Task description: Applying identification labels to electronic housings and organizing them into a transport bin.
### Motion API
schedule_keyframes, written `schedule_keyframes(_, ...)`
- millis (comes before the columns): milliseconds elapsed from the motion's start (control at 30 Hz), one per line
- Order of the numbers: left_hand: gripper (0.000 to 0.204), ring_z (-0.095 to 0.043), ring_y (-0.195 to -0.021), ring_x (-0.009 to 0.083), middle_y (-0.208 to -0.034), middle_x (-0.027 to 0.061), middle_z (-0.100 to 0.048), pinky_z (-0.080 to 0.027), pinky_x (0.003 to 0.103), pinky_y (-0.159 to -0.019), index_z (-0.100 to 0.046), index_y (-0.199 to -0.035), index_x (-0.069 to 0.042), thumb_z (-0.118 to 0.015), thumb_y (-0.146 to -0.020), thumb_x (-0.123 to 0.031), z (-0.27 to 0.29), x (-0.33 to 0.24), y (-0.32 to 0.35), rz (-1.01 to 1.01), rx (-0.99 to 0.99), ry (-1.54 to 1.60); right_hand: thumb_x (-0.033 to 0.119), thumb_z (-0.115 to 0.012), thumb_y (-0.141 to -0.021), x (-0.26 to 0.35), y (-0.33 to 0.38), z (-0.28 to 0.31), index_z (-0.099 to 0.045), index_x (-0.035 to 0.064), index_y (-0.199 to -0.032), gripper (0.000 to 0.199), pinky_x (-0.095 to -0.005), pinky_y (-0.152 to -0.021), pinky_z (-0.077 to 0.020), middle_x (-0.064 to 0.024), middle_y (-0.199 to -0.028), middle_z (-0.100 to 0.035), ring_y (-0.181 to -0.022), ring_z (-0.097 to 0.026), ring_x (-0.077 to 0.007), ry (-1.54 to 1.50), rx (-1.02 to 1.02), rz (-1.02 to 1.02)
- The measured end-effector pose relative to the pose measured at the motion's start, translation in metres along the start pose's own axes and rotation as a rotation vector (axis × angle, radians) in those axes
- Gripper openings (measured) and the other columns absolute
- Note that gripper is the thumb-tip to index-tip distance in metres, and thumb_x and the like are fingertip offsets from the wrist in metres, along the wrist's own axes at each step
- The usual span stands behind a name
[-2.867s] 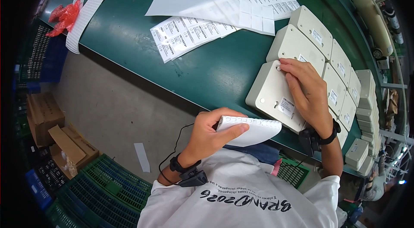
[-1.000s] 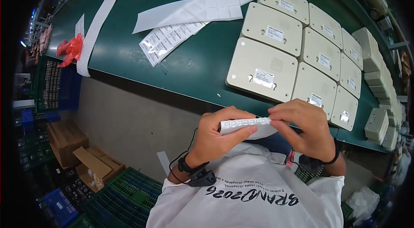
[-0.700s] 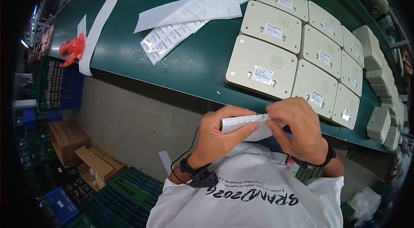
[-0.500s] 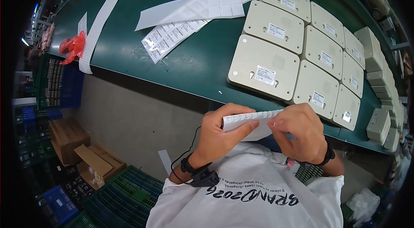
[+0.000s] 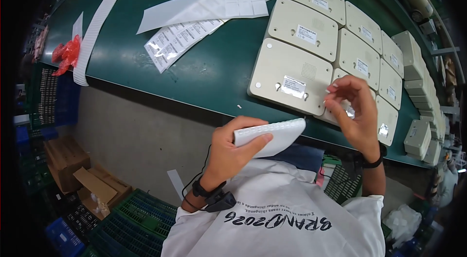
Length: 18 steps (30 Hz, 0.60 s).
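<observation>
My left hand (image 5: 233, 146) grips a folded white sheet (image 5: 279, 140) with a row of clear round bumps along its fold, thumb on the near face. My right hand (image 5: 357, 113) is above the beige plastic housings, fingers curled and the thumb a little apart. Small white pads (image 5: 327, 91) show at its fingertips. Below and left of it lies the nearest beige housing (image 5: 287, 65), back side up, with a silvery label and two white round pads at its left corners. Part of the neighbouring housing (image 5: 343, 74) is hidden behind my right hand.
Label sheets (image 5: 182, 38) and white backing strips lie on the green table (image 5: 204, 79). More housings (image 5: 418, 138) are stacked at the right. Red plastic film (image 5: 68, 55) and a long white strip (image 5: 97, 28) lie at the left. Cartons (image 5: 65, 157) and crates (image 5: 138, 213) stand on the floor.
My right hand has left the white sheet and moved up and right over the housings, with small white pads at its fingertips. My left hand still holds the sheet, slightly further left.
</observation>
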<state>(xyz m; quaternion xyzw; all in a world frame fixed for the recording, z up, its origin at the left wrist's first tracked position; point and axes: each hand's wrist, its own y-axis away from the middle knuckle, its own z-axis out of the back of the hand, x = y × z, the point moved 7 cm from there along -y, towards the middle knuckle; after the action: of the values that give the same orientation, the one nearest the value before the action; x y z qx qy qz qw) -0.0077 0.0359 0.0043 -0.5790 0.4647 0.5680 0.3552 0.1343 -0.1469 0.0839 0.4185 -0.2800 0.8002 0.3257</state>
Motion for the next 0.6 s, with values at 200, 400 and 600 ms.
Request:
schedule_keyframes(200, 0.022, -0.066, -0.081, 0.0097, -0.091, 0.0066, -0.071, -0.052, 0.024, -0.07, -0.069, -0.102, -0.001, -0.077, -0.082, -0.005, 0.003, 0.005, -0.004, 0.02, -0.013, -0.005, -0.01, -0.066, -0.085, -0.011, 0.008, -0.009, -0.049, -0.0006, -0.119, 0.039, -0.0275, -0.081, -0.0514, -0.0138, -0.11, -0.061, -0.09, -0.065, -0.0157, 0.068, 0.096, -0.001)
schedule_keyframes(400, 0.023, -0.064, -0.08, 0.0084, -0.092, 0.0055, -0.07, -0.051, 0.023, -0.07, -0.069, -0.1, 0.0, -0.079, -0.08, -0.003, -0.001, 0.008, -0.006, 0.078, -0.001, 0.032, -0.011, -0.066, -0.085, -0.005, 0.012, -0.013, -0.049, -0.0001, -0.117, 0.038, -0.0272, -0.08, -0.0516, -0.0138, -0.109, -0.061, -0.09, -0.065, -0.0161, 0.16, 0.083, 0.071)
schedule_keyframes(600, 0.024, -0.064, -0.081, 0.0085, -0.093, 0.0059, -0.07, -0.052, 0.023, -0.071, -0.069, -0.101, 0.0, -0.079, -0.08, -0.003, -0.004, 0.009, -0.008, 0.065, 0.015, 0.04, -0.012, -0.067, -0.084, -0.011, 0.016, -0.011, -0.049, -0.0001, -0.115, 0.038, -0.0266, -0.078, -0.0521, -0.014, -0.11, -0.061, -0.09, -0.065, -0.0172, 0.135, 0.03, 0.086)
